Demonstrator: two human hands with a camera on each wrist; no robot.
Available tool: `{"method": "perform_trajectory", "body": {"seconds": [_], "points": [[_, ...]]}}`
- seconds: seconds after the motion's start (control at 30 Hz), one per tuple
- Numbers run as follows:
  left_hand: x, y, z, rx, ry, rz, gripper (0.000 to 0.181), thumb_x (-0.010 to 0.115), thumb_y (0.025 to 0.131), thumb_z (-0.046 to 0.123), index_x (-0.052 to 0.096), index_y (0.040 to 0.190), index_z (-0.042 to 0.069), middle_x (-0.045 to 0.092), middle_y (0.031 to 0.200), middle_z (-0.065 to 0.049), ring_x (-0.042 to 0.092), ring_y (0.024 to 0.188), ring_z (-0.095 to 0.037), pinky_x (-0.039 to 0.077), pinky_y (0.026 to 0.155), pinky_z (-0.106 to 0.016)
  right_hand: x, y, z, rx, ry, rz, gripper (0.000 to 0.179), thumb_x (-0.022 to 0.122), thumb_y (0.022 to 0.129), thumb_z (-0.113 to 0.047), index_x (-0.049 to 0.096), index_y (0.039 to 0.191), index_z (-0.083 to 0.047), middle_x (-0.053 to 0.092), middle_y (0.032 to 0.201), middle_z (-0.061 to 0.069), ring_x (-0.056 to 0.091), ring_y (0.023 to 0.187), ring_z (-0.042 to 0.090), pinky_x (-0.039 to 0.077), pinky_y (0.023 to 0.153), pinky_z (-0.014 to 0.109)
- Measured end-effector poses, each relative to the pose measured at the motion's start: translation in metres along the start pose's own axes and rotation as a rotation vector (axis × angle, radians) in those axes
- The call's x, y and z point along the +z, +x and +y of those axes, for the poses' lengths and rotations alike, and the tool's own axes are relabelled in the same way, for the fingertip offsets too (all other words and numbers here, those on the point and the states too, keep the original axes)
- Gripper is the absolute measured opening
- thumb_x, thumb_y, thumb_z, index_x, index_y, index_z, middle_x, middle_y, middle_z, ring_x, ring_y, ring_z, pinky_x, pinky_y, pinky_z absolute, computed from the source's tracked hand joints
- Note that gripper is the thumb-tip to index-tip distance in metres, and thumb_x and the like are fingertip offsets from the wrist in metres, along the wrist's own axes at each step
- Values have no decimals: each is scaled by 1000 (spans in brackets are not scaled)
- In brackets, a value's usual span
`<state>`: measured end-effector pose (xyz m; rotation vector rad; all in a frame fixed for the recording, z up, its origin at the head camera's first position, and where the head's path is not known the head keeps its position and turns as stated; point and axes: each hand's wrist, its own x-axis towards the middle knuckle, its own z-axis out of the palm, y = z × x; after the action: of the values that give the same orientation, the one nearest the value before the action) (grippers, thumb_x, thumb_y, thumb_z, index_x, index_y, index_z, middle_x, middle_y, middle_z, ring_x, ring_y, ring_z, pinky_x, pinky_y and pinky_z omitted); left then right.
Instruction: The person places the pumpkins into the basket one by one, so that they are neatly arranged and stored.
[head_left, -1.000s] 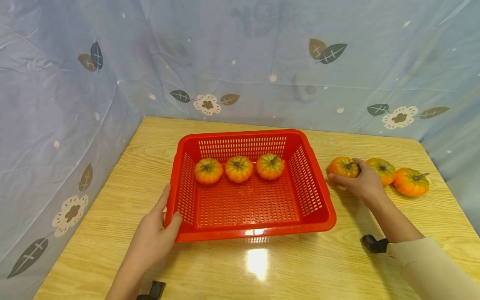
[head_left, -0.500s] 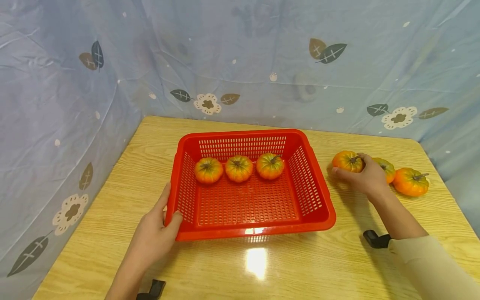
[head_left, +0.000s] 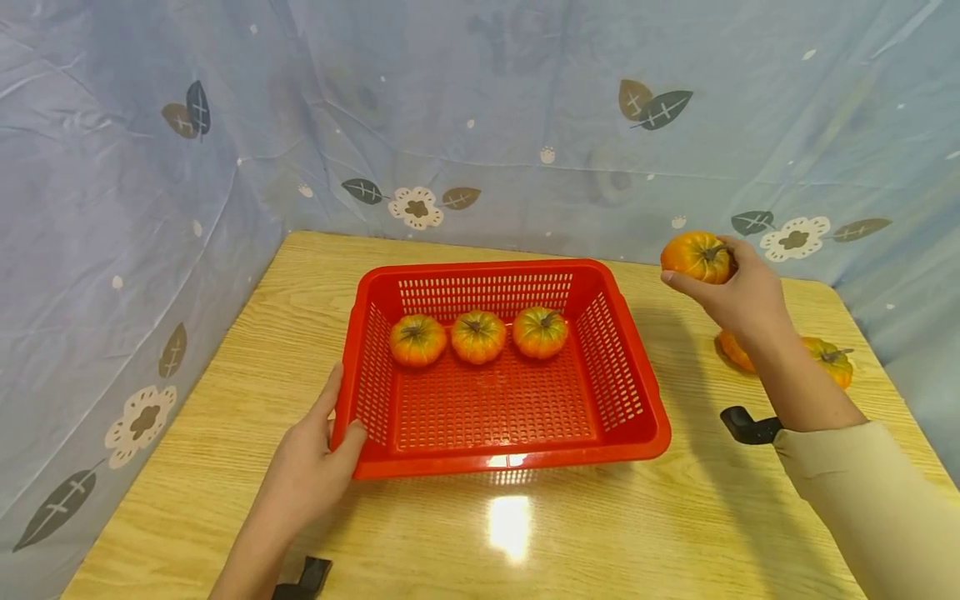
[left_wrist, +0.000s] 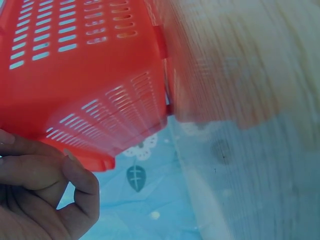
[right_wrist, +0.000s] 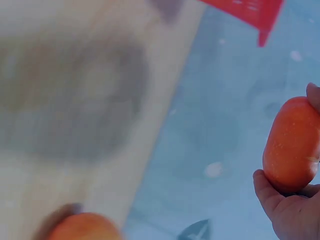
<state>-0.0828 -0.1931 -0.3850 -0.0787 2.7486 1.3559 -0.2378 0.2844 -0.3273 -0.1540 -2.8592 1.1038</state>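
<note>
My left hand (head_left: 315, 458) grips the left rim of a red plastic basket (head_left: 495, 462), thumb over the edge; the left wrist view shows curled fingers (left_wrist: 82, 192) at the basket's rim. Inside, along the back, three small orange-green pumpkins sit in a row: a left one (head_left: 417, 341), a middle one (head_left: 478, 337) and a right one (head_left: 540, 332). To the right of the basket, my right hand (head_left: 750, 296) holds another pumpkin (head_left: 696, 257) up off the table, between thumb and fingers. In the right wrist view this pumpkin (right_wrist: 292, 145) shows its smooth orange underside.
Two more pumpkins lie on the wooden table (head_left: 247, 400) at the right, partly behind my right forearm: one orange (head_left: 735, 351), one greener (head_left: 832, 360). A blue patterned cloth (head_left: 510, 125) hangs behind the table. Black straps (head_left: 750, 427) show by my wrists.
My right hand has lifted its pumpkin off the table, up and slightly to the right, away from the other two. My left hand and the basket stay where they were.
</note>
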Motion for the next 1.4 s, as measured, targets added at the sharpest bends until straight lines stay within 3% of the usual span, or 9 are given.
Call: {"method": "perform_trajectory", "body": {"seconds": [0.4,0.7,0.83,1.0,1.07,1.23,1.4], "points": [[-1,2,-1,27,6,4,79,56,100,16,11,165,21,68,121,-19,36,42,-9,37,39,-29,6,12,-69,-100,5,-32,106,73,83,-64,27,161,-9,48,143,21,51,121,38,45,100,54],[3,3,1,36,17,2,79,57,99,14,12,165,23,70,93,-12,37,42,-9,38,40,-29,20,11,-118,-209,56,-113,97,78,83,-56,35,158,-12,52,139,13,55,120,29,49,98,44],[4,3,2,35,20,9,79,57,99,13,13,165,22,71,99,-14,37,43,-9,38,40,-30,33,6,-136,-277,72,-171,92,79,84,-53,38,156,-14,55,136,11,57,116,28,49,97,44],[3,1,1,15,19,5,80,56,100,14,11,165,23,65,77,-8,35,41,-9,37,39,-29,55,3,-151,-371,90,-267,86,82,82,-50,44,151,-13,59,130,8,60,112,25,50,95,43],[3,1,1,12,14,4,80,56,100,14,11,165,23,64,76,-7,34,41,-8,37,38,-29,65,2,-155,-408,83,-304,86,83,81,-49,46,149,-11,61,128,7,61,112,24,51,96,42],[3,0,-1,14,-1,13,79,57,100,14,12,165,21,71,96,-12,35,41,-8,36,38,-29,87,0,-165,-508,33,-374,87,86,79,-48,48,148,-11,63,125,2,62,111,19,51,95,37],[2,0,-2,20,1,23,79,57,99,13,13,165,21,71,102,-16,35,41,-8,36,38,-29,108,-5,-173,-591,-19,-448,87,86,78,-48,48,149,-14,64,124,-1,60,108,16,51,93,34]]}}
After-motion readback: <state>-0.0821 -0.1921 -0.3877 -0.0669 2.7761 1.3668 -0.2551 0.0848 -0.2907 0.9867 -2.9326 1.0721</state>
